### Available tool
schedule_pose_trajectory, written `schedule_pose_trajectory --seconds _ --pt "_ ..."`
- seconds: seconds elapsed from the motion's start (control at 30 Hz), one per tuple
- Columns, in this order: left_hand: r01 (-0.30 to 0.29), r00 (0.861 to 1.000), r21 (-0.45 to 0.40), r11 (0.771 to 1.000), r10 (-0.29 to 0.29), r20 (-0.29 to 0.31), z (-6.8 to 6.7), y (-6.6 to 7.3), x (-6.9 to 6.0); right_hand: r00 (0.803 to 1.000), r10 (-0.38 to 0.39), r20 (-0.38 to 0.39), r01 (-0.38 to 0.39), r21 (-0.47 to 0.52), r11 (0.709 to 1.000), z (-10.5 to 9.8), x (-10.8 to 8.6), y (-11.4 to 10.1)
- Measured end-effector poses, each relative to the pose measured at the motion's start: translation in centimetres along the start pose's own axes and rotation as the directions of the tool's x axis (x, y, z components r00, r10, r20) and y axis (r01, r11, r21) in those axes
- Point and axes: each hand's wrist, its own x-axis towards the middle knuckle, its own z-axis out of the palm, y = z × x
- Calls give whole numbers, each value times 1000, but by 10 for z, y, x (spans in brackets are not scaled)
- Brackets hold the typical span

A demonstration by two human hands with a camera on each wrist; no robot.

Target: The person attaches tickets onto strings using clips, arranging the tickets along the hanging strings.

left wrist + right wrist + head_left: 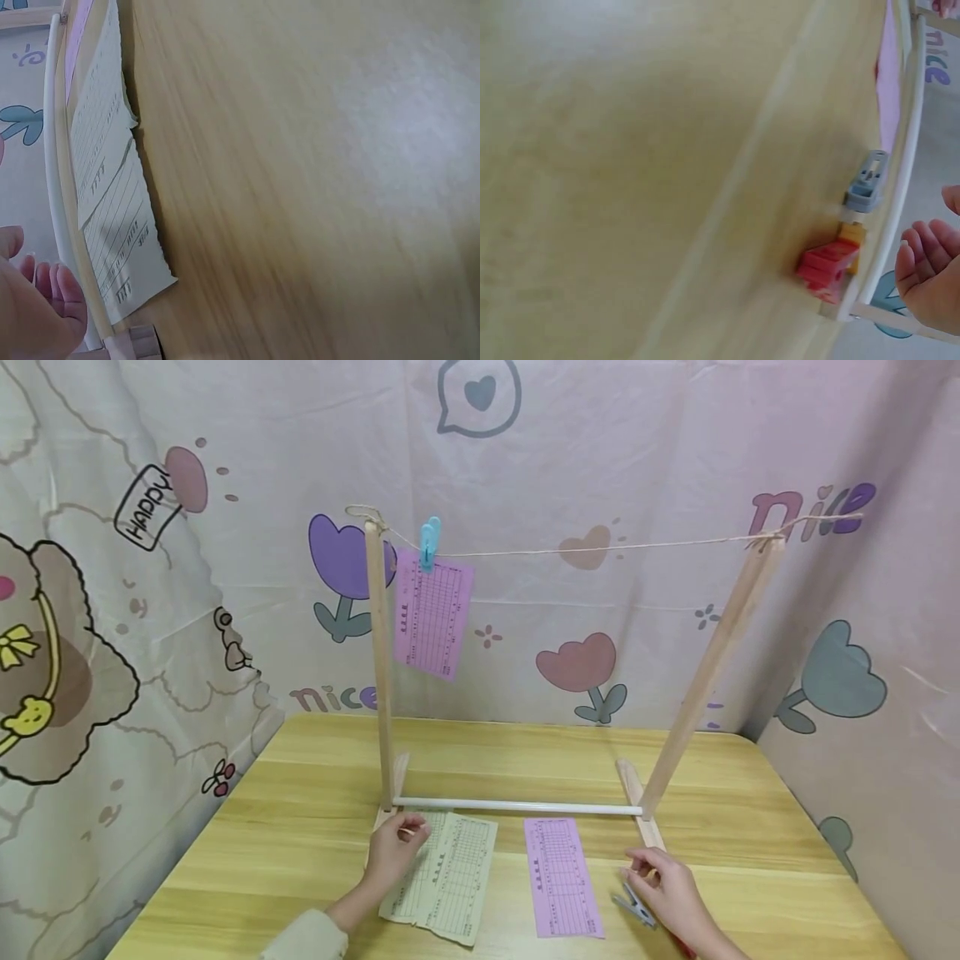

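Note:
The left hand (395, 853), fingers loosely curled and holding nothing, is over the upper left of two overlapping green printed slips (457, 881). Loosely curled too, the right hand (672, 897) is above a grey clothespin (634, 907), with nothing in its fingers. Between the hands a pink slip (562, 877) lies flat on the table. Another pink slip (432, 618) hangs from the string (600, 549) by a blue clothespin (429, 543), near the left post. In the right wrist view, yellow (853, 238) and red clothespins (827, 268) lie beside the grey one (867, 181).
A wooden frame has a left post (381, 668), a leaning right post (708, 681) and a white bar (517, 807) low across the table (300, 785). Behind it hangs a printed cloth (480, 468).

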Motion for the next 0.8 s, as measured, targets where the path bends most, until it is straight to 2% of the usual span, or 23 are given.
schedule_pose_trajectory --seconds 0.17,0.4,0.63,0.8 --pt "-9 1000 20 1000 8 13 2 -1 -2 999 15 33 -15 -21 1000 2 -8 5" --pt "-6 1000 30 1000 6 25 8 -4 -3 987 50 156 -47 -23 999 0 -14 8" --pt "-2 999 39 999 1 40 12 -5 -7 962 89 258 -77 -54 996 -3 -12 7" --pt "-27 998 68 997 23 65 16 -4 -8 940 143 311 -115 -106 988 -4 -11 5"
